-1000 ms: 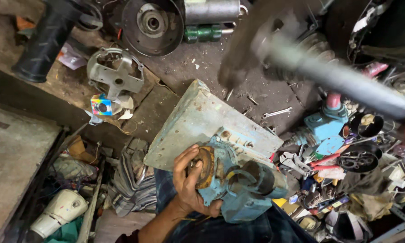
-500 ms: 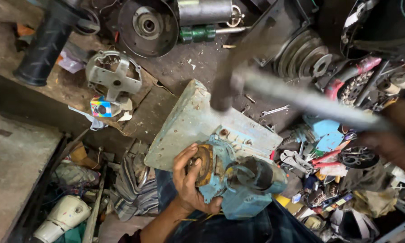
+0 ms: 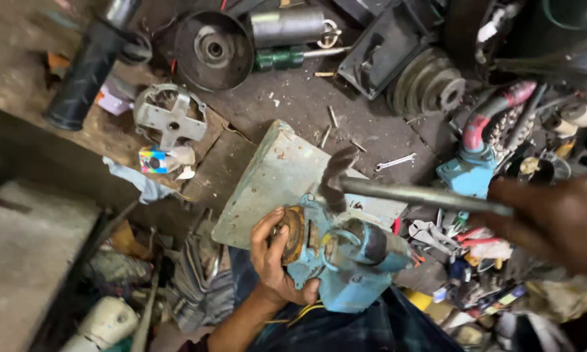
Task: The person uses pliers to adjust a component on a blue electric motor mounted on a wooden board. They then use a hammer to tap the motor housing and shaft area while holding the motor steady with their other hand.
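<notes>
A blue power-tool housing (image 3: 352, 267) lies on my lap against a pale metal plate (image 3: 274, 176). My left hand (image 3: 274, 261) grips its rusty round end (image 3: 293, 231) and steadies it. My right hand (image 3: 554, 221), blurred at the right edge, holds a hammer by its metal handle (image 3: 424, 194). The dark hammer head (image 3: 336, 182) is down just above the top of the blue housing.
The dirty workbench holds a grey motor end-cover (image 3: 171, 117), a dark pulley disc (image 3: 213, 49), a stepped pulley (image 3: 430, 81), a small spanner (image 3: 394, 161), loose bolts and a black handle (image 3: 88, 65). Tools and clutter crowd the right side. Rags lie at lower left.
The hammer has swung down from high at the upper right until its head is just above the blue housing. My left hand has kept its grip.
</notes>
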